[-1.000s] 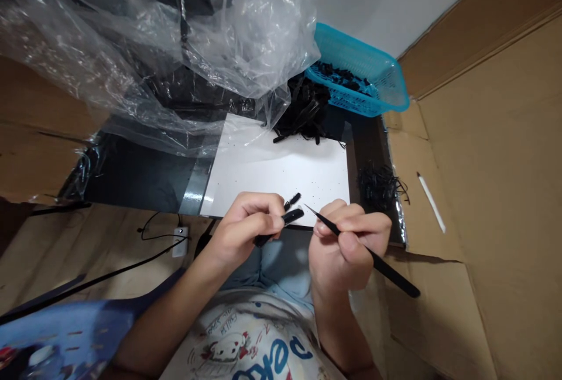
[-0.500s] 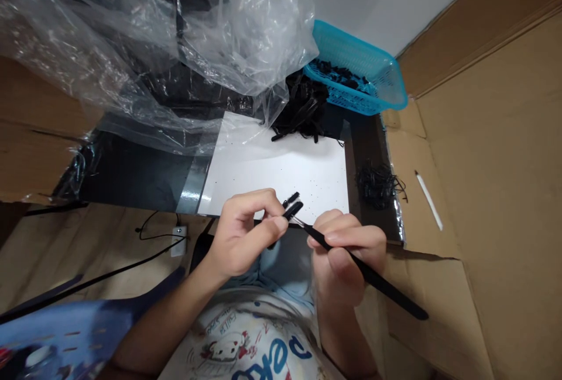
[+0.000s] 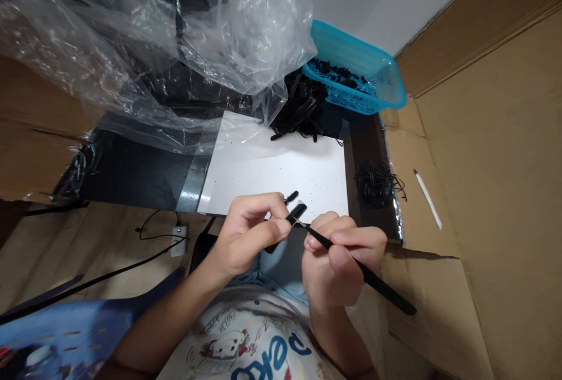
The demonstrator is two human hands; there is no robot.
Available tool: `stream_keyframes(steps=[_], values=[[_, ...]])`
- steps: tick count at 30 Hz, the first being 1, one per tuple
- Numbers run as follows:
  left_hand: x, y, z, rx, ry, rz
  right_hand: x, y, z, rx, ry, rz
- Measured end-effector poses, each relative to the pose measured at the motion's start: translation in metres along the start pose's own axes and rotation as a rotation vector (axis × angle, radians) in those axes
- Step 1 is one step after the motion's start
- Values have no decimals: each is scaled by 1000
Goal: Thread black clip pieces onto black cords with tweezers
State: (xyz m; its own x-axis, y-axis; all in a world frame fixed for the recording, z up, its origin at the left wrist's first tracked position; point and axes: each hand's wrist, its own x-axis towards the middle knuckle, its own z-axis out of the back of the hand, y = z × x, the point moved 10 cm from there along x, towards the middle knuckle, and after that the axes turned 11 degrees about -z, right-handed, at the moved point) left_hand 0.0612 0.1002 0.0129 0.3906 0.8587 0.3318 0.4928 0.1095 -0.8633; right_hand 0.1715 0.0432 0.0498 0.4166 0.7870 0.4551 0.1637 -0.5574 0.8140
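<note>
Because the small black plastic piece [image 3: 296, 212] looks light and stiff, the left hand [image 3: 248, 233] pinches its shank while the right hand [image 3: 338, 263] grips slim black tweezers [image 3: 381, 289] penwise.

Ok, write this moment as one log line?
left hand: pinches slim black plastic piece | right hand: holds long black pointed tweezers | tips: beside piece | over white rectangular board

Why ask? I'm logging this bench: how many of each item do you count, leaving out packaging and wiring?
Blue plastic basket: 1
Black tweezers in right hand: 1
Black plastic pieces in left hand, as far as visible: 2
White board: 1
White stick: 1
Heaps of black strands: 2
Total: 8
</note>
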Motion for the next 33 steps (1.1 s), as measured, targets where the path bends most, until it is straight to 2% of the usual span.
stream_keyframes(steps=[15, 22, 26, 30, 33], values=[[2, 11, -5, -25, -11, 38, 5, -6, 3, -27, -70, 32], [7, 3, 4, 45, -69, -60, 11, 6, 16, -158, -148, 114], [10, 1, 18, 152, -157, -97, 12, 9, 37, -479, -153, 237], [9, 7, 31, 144, -242, -60, 18, -24, 49, -1053, 93, 126], [9, 11, 37, 118, -280, -16, 15, -40, 63, -1242, 230, 16]])
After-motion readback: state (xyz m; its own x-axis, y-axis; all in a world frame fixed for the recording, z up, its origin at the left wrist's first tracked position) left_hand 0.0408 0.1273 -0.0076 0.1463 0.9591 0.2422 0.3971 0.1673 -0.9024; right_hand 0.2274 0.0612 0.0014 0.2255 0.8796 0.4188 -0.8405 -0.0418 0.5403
